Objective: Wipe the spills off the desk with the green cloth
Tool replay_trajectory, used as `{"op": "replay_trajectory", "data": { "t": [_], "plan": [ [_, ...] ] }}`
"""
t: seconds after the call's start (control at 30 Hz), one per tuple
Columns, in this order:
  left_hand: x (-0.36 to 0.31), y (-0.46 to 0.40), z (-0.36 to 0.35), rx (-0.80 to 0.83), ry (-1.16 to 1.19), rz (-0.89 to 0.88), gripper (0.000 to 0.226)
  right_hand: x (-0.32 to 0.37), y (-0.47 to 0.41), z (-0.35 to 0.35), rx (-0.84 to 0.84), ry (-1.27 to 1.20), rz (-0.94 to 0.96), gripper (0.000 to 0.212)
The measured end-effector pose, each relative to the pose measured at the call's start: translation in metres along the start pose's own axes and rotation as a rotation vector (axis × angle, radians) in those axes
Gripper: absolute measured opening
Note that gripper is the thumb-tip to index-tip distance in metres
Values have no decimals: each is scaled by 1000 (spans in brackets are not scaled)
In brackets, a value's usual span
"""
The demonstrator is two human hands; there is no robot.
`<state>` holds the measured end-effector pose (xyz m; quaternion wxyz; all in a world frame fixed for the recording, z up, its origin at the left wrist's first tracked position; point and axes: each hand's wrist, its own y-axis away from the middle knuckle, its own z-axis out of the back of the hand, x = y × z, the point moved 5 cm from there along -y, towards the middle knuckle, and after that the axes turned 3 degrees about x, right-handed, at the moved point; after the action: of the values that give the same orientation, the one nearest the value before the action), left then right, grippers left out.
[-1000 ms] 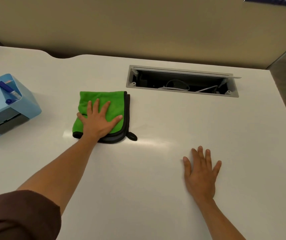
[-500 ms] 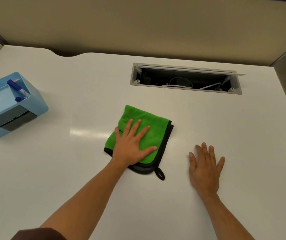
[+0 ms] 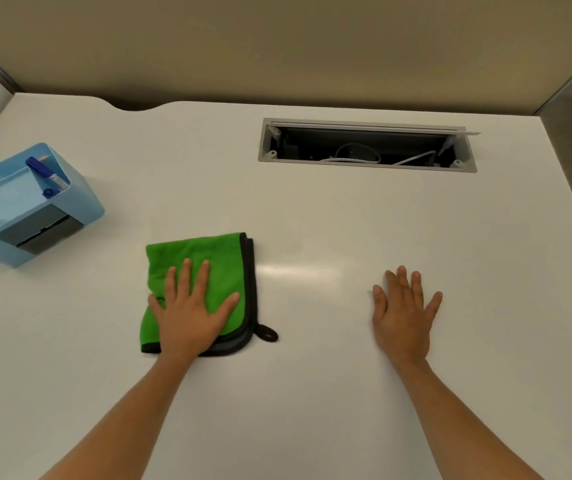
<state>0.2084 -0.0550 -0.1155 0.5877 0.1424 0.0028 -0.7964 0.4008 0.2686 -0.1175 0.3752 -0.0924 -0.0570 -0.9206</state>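
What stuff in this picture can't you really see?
Head view:
- Spills: none can be made out on the glossy white desk.
- Green cloth: its middle is hidden under the flat left hand.
- Blue organizer: cut off by the left edge.
- Cable tray: inside too dark; only white cables show.
- Right hand: desk beneath it is covered.

- Desk (image 3: 312, 393): plain white, glossy, no pattern.
- Cloth (image 3: 204, 258): bright green, edged in black, with a black hanging loop (image 3: 267, 334).
- Organizer box (image 3: 80, 199): light blue with a dark grey front panel.
- Marker (image 3: 43, 173) in the box: dark blue, with a white label.
- Cable tray (image 3: 263, 143): grey frame, black inside, white cables (image 3: 357, 157).
- Partition wall (image 3: 277, 46): plain beige.
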Motion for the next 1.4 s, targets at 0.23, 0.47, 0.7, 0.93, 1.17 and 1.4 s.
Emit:
{"op": "replay_trajectory", "data": {
  "t": [0.23,0.47,0.7,0.93,1.17,1.4],
  "plan": [
    [-101,19,-31,64,25,-103,89,2,1,2,28,8,-5,58],
    [-171,11,-43,119,40,-214,91,1,-1,2,4,-20,6,56],
    [-178,20,-42,185,20,-316,92,0,2,10,-45,-174,-7,54],
    [-171,34,-37,149,34,-429,76,54,27,22,71,-202,-195,54],
    [-151,29,-16,158,270,-570,57,57,19,20,261,-442,-450,46],
    [-85,-6,20,-166,276,-495,53,50,16,21,295,-846,-464,17]
  ]
}}
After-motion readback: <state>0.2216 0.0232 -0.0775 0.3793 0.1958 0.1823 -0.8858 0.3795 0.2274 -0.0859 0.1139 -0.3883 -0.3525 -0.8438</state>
